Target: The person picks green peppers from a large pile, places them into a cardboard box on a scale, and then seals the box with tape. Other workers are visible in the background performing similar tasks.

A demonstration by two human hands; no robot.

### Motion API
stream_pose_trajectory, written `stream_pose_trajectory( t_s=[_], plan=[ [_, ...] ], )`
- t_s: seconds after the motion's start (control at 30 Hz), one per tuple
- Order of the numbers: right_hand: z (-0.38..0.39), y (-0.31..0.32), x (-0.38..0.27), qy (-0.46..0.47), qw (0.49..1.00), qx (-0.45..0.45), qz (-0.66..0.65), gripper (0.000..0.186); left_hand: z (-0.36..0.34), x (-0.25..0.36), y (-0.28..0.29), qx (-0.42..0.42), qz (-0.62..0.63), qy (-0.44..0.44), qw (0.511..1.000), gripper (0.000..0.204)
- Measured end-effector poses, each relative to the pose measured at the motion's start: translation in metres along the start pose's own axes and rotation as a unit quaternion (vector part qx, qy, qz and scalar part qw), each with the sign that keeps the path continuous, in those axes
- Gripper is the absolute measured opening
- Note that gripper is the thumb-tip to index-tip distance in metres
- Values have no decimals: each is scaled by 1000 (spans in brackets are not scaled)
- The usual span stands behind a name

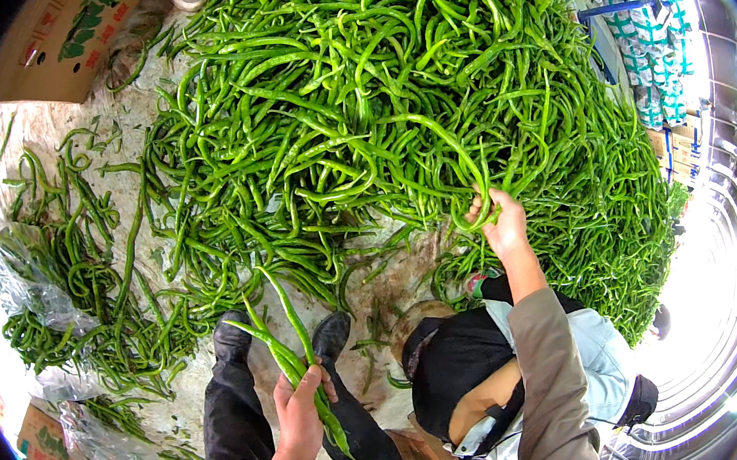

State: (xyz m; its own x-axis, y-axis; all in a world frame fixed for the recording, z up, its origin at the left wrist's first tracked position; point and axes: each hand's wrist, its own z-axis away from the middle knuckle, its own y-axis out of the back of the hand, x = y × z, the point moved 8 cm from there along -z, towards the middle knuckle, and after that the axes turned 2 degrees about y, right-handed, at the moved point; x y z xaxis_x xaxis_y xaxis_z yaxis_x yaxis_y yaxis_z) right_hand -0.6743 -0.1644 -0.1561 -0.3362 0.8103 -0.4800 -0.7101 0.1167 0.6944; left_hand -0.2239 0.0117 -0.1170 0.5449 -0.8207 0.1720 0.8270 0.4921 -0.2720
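A few long green chili peppers are gripped in my left hand, above my dark trouser legs, their tips poking out on both sides of the fist. My right hand reaches out to the near right edge of a big heap of green chili peppers. Its fingers are closed around a curved green chili pepper that arches up over the heap. Whether more than one pepper is in that hand, I cannot tell.
A person in a dark cap and light jacket crouches at my right. Loose peppers and clear plastic bags lie at the left. Cardboard boxes stand at the lower left and upper left. Wrapped packages are stacked far right.
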Motion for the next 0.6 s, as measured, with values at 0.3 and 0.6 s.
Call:
stream_pose_trajectory(
  t_s=[0.3, 0.6],
  plan=[
    [-15, -32, -48, 162, 899, 278, 296, 80, -4, 2, 11, 3, -4, 12, 1000, 19],
    [-30, -141, -55, 281, 922, 47, 262, 43, -8, 1, 10, 0, -6, 27, 1000, 17]
  ],
)
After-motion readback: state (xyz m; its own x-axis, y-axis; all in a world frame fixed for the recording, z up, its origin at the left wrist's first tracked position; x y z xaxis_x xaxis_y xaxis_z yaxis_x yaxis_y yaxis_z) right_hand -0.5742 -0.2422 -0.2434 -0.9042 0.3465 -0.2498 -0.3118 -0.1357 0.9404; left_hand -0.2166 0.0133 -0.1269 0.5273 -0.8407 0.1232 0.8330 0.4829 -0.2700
